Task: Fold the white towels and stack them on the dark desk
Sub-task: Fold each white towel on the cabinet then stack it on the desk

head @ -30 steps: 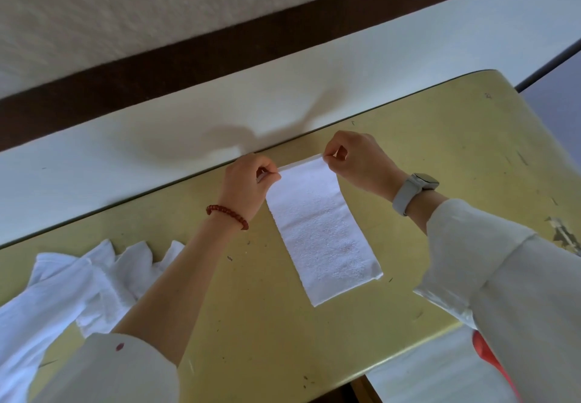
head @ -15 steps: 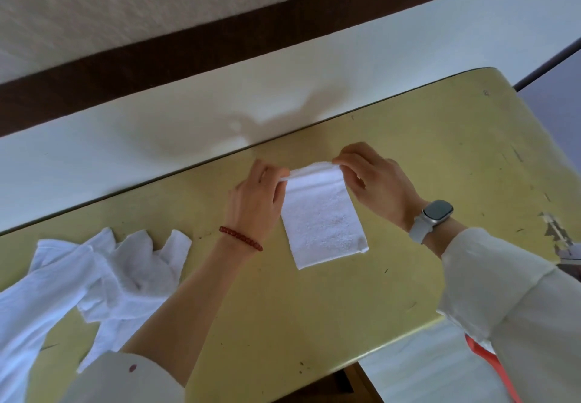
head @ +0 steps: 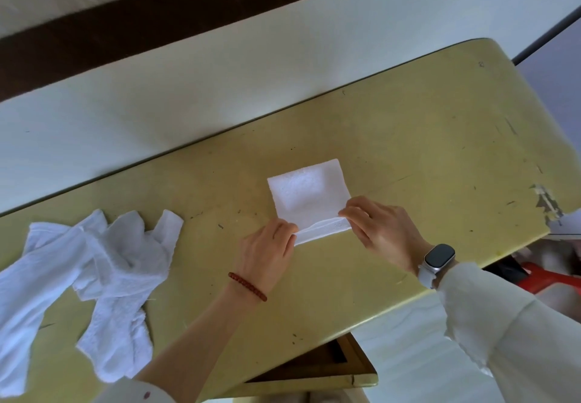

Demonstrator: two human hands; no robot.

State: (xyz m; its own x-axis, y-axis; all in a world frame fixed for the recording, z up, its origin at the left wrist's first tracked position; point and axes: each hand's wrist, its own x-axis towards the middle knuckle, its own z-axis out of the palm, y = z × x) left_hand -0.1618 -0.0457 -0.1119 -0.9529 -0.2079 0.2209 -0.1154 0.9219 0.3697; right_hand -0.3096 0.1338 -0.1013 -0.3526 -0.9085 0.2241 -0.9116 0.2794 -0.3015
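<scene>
You are holding a small folded white towel [head: 309,195] on the yellowish counter [head: 424,138], a little right of the middle and clear of both the far and near edges. Your left hand [head: 267,251] is gripping the towel's near left corner, with its fingers [head: 284,234] closed on the layered edge. Your right hand [head: 382,229] is doing the same at the near right corner, its fingers [head: 353,210] pinched down onto the cloth. The near edge of the towel is lying as a doubled band between your two hands, while the rest of the square is lying flat toward the wall.

Well off to your left, a heap of unfolded white towels [head: 103,276] is sprawling loose and crumpled across the counter, with one end running out of view at the left.

You are wearing a red bead bracelet [head: 248,286] on your left wrist and a watch [head: 437,259] with a pale strap on your right wrist, with loose pale sleeves [head: 503,333] below them.
</scene>
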